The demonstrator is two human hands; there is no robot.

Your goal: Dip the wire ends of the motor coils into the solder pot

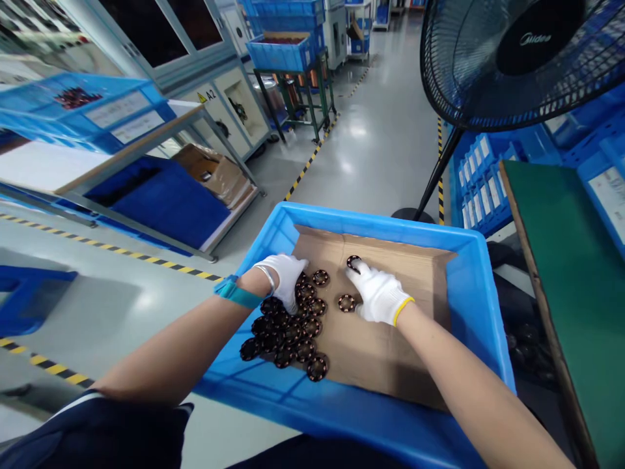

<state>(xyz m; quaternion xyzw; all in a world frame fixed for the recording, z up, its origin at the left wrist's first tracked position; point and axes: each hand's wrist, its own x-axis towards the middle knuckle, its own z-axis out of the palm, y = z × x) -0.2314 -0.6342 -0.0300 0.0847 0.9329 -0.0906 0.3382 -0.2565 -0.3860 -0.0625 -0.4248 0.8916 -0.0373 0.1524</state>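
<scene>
Several dark rings [317, 367] with copper-coloured segments are heaped in the left half of a blue bin [390, 228], on its cardboard lining [390, 365]. My left hand [282, 279], in a white glove, lies over the upper edge of the heap. Its thumb and fingers reach down around some rings, and the fingertips are partly hidden. To the right, my gloved right hand [379, 294] has its fingertips on one ring [353, 262], partly covering it. Beside its thumb, a second ring [346, 303] lies flat on the cardboard. Another single ring [320, 278] lies between the hands.
A black standing fan [517, 58] rises beyond the bin at right. A green-topped bench [561, 260] runs along the right side. To the left is a workbench [131, 143] with blue crates [78, 111]. Striped floor tape [312, 156] borders the aisle ahead.
</scene>
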